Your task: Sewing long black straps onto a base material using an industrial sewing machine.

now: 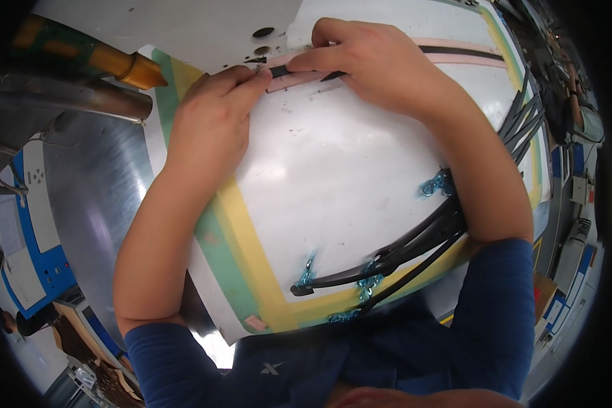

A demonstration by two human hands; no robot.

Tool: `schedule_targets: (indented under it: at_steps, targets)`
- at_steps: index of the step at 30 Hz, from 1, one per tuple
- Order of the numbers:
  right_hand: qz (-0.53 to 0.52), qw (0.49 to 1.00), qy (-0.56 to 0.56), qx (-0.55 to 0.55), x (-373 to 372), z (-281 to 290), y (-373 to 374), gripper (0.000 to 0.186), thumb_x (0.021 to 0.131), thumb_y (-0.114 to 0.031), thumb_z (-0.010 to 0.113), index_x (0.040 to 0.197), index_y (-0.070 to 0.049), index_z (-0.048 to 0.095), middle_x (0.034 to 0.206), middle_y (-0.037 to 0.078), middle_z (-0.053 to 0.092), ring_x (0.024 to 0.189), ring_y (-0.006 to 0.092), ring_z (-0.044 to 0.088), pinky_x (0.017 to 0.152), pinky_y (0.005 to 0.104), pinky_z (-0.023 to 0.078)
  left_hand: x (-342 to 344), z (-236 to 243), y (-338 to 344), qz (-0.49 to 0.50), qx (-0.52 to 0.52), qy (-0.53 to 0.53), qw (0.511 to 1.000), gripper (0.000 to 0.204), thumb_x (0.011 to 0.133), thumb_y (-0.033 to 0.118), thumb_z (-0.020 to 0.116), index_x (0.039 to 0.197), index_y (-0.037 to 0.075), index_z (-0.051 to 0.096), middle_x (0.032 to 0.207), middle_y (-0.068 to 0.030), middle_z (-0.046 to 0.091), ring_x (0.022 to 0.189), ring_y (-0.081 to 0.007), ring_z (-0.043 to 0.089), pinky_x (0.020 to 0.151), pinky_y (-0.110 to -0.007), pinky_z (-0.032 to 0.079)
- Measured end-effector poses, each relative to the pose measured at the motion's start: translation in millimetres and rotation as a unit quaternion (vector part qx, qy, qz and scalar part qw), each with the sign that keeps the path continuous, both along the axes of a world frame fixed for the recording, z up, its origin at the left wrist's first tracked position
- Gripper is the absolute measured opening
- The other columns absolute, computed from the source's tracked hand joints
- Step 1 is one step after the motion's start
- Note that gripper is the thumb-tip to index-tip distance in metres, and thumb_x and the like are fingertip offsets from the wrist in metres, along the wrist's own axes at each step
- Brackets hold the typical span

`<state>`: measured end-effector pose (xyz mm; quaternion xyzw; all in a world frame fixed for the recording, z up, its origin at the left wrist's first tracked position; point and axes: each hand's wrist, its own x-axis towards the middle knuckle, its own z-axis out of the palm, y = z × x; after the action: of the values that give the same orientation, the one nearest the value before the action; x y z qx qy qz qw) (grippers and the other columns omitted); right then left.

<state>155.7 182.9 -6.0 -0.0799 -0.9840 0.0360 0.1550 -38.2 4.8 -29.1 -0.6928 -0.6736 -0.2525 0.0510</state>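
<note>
A thin black strip (279, 71) runs across the far side of the white sheet-covered surface, along a pink band (287, 82). My left hand (214, 112) is closed, its thumb and forefinger pinched at the strip's left end. Just right of it, my right hand (381, 68) is closed too, with fingertips on the strip and the other fingers curled. A dark pointed piece (331, 76) shows under my right hand; whether it belongs to the same strip I cannot tell. Farther right the black strip (455, 50) continues along the pink band.
Black cables (415, 238) with blue shiny wrapping (368, 280) lie near my body. More black strips (523, 122) hang at the right edge. Yellow tape (241, 211) and green tape (217, 265) border the sheet. A metal cylinder (115, 98) and an amber-tipped tool (139, 71) jut in at left.
</note>
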Motion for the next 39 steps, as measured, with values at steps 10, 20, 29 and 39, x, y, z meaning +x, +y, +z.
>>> schedule_targets:
  at_steps: [10,20,29,39]
  targets:
    - [0.007,1.000,0.000,0.030,-3.9,-2.0,-1.4,0.045,0.090,-0.003,0.059,0.122,-0.029,0.077,0.104,0.005,0.066,0.096,0.0295,0.070,0.082,0.0413,0.057,6.7,5.7,-0.3,0.011,0.002,0.117,0.993,0.043,0.088,-0.004,0.059,0.126,0.008,0.073,0.117,-0.0090,0.070,0.106,-0.0318,0.066,0.094,-0.043,0.053]
    - [-0.016,0.995,-0.049,0.081,-13.4,13.0,-30.4,0.025,0.088,-0.011,0.066,0.105,-0.019,0.081,0.103,0.004,0.064,0.101,0.0239,0.066,0.083,0.0395,0.059,19.3,10.1,-1.5,0.055,-0.076,0.178,0.980,0.045,0.086,0.001,0.059,0.128,0.010,0.072,0.117,-0.0042,0.069,0.105,-0.0274,0.068,0.090,-0.042,0.054]
    - [-0.157,0.970,-0.144,-0.119,-52.6,31.8,-0.2,0.046,0.082,-0.048,0.082,0.101,-0.006,0.078,0.091,0.016,0.076,0.092,0.0359,0.074,0.080,0.0459,0.058,16.8,7.5,-7.7,0.048,-0.043,0.190,0.980,0.047,0.090,0.006,0.056,0.134,0.013,0.068,0.123,-0.0059,0.068,0.105,-0.0283,0.068,0.089,-0.043,0.055]
    - [-0.249,0.936,-0.248,0.029,19.2,49.8,68.1,0.061,0.081,-0.052,0.084,0.113,-0.001,0.070,0.111,0.022,0.074,0.109,0.0419,0.070,0.091,0.0511,0.056,9.3,2.1,-4.2,0.056,-0.042,0.190,0.979,0.049,0.092,0.005,0.053,0.138,0.015,0.067,0.130,-0.0068,0.068,0.115,-0.0294,0.066,0.097,-0.043,0.052]
